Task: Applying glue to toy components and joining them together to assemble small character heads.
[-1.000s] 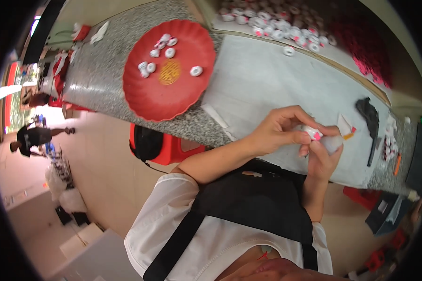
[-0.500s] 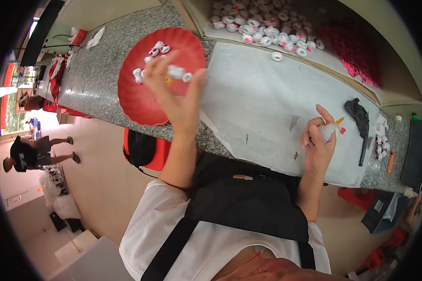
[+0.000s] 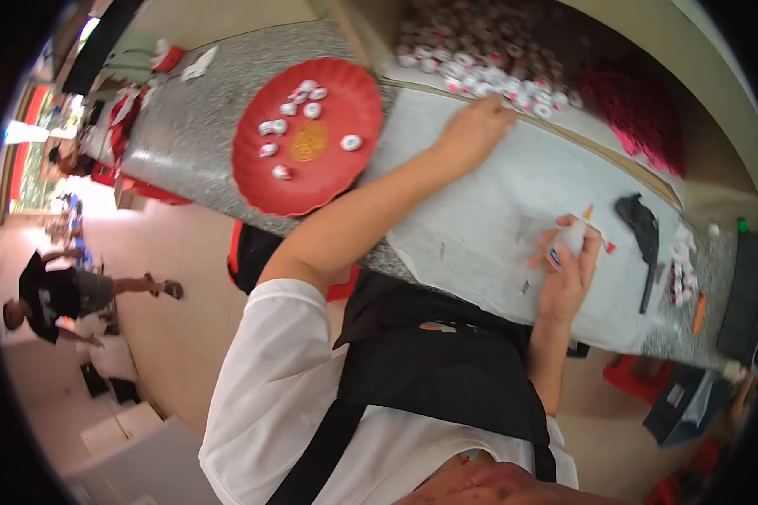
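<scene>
My left hand (image 3: 477,135) reaches across the white paper (image 3: 434,198) to the front edge of the shelf. Its fingers are closed downward beside a heap of small white ring-shaped pieces (image 3: 484,84), some marked red. Whatever they pinch is hidden. In my right hand (image 3: 567,273) is a small white squeeze bottle (image 3: 569,240), like a glue bottle, its yellow-orange nozzle pointing up. A small red cap (image 3: 610,248) sits beside that hand. Left of the paper, a red scalloped plate (image 3: 253,172) with a gold emblem carries several of the white pieces, spaced apart.
A pink-red pile (image 3: 627,109) fills the shelf's right part. Toward the right lie a crumpled black cloth (image 3: 640,223), an orange stick-like tool (image 3: 699,312) and more white pieces (image 3: 682,269). A red stool (image 3: 244,252) stands below the counter. Another person (image 3: 76,286) walks far left.
My left hand has moved from above the red plate to the shelf edge, its fingers closing. More white pieces show on the plate, one at its right side. The right hand keeps the bottle.
</scene>
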`<state>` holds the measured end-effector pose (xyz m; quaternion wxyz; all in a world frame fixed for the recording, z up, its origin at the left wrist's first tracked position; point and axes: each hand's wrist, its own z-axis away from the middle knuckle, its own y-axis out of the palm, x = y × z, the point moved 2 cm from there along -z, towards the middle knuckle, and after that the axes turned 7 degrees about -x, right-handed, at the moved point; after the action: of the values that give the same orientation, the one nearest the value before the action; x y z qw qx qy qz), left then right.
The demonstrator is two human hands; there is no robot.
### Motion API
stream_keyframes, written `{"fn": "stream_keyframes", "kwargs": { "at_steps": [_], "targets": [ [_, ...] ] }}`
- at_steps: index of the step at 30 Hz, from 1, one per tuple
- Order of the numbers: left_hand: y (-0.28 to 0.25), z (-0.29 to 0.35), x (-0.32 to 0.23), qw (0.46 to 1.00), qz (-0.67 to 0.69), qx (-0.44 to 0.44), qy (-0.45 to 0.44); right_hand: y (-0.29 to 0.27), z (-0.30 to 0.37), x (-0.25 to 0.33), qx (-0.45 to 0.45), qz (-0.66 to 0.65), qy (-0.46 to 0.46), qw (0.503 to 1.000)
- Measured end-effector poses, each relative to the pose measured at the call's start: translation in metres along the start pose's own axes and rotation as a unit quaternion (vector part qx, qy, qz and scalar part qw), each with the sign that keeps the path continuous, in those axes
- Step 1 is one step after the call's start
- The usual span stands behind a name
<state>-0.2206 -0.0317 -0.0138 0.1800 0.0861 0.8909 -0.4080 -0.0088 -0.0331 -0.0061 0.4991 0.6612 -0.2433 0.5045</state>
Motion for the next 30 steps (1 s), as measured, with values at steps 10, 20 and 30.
{"fn": "stream_keyframes", "kwargs": {
  "at_steps": [10, 20, 30],
  "targets": [
    [-0.083, 0.063, -0.095, 0.793, 0.519, 0.115, -0.298, -0.012, 0.09, 0.044, -0.084, 0.049, -0.032, 0.995],
    [-0.009, 0.062, -0.07, 0.52, 0.741, 0.11, -0.411, -0.049, 0.009, 0.03, -0.039, -0.215, -0.107, 0.97],
    [0.036, 0.048, -0.071, 0.601, 0.721, 0.105, -0.328, -0.031, -0.008, 0.029, -0.113, 0.201, -0.362, 0.903]
  ]
}}
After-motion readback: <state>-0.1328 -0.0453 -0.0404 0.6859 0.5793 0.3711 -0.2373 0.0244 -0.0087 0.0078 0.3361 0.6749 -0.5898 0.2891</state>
